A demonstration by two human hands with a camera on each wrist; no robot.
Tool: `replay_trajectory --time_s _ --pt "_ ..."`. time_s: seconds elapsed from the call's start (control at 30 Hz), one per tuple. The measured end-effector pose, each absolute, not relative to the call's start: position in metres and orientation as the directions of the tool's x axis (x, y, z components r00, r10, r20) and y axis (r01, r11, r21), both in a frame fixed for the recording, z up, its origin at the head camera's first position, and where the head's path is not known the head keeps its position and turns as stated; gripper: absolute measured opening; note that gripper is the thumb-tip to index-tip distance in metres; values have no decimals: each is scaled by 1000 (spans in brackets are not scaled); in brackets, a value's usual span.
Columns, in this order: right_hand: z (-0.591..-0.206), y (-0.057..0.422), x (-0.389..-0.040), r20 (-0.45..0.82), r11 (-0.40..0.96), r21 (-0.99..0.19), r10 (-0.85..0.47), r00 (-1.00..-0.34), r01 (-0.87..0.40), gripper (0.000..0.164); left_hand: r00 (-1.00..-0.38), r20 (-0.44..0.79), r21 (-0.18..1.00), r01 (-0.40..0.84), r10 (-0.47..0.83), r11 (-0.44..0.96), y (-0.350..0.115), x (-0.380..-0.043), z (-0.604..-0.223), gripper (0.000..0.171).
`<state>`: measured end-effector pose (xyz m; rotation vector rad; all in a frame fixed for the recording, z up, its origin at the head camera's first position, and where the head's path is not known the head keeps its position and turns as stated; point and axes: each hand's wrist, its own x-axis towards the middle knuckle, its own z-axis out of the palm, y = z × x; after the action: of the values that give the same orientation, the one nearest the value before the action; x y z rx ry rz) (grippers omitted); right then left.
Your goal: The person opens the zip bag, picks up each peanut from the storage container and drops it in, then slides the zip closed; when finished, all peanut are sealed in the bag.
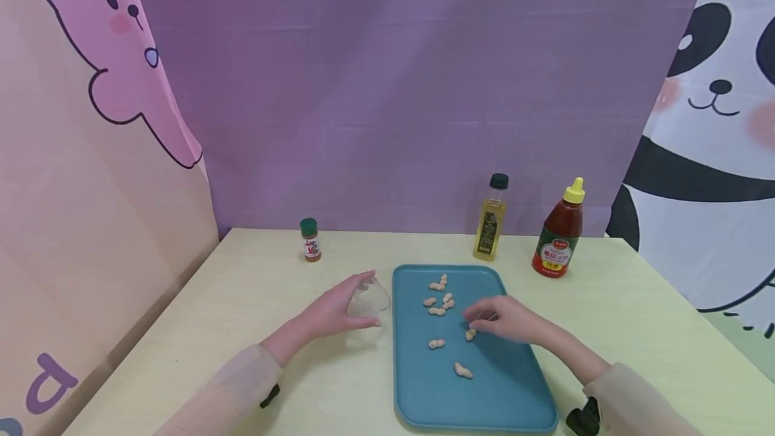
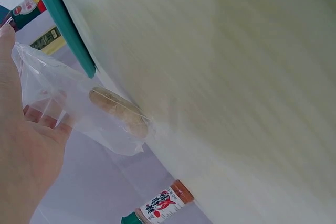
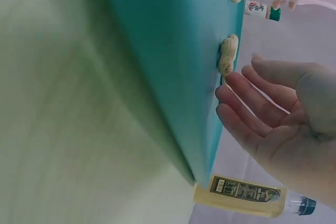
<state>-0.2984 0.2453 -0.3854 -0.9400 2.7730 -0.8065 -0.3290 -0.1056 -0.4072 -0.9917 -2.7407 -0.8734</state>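
Observation:
My left hand (image 1: 327, 308) holds a clear plastic bag (image 1: 369, 299) to the left of the blue tray (image 1: 472, 406), thumb and fingers spread at its mouth. A peanut (image 2: 119, 111) lies inside the bag in the left wrist view. Over the tray's right side, my right hand (image 1: 508, 319) has its fingertips close to an unshelled peanut (image 1: 470, 335). In the right wrist view the thumb stands apart from the loosely bent fingers (image 3: 252, 106), with nothing between them. Several more peanuts (image 1: 436, 344) lie scattered on the tray.
A small green-capped spice jar (image 1: 311, 241) stands at the back left. Behind the tray are an oil bottle (image 1: 489, 229) with a dark cap and a red ketchup bottle (image 1: 557, 237) with a yellow top. A purple cloth (image 1: 387, 99) hangs behind the table.

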Motion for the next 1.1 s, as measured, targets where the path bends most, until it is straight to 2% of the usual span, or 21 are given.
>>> replay_trajectory --time_s 0.17,0.5,1.1 --pt "-390 249 -299 56 678 -503 -594 -802 -537 24 -781 274 486 617 562 619 -106 -329 -408 89" --pt "-396 248 -296 18 716 -528 -528 -849 -457 18 -783 267 497 611 561 616 -107 -328 -407 88" --pt "-399 253 -296 -40 685 -602 -539 -841 -410 16 -779 272 494 617 566 612 -106 -328 -406 88"
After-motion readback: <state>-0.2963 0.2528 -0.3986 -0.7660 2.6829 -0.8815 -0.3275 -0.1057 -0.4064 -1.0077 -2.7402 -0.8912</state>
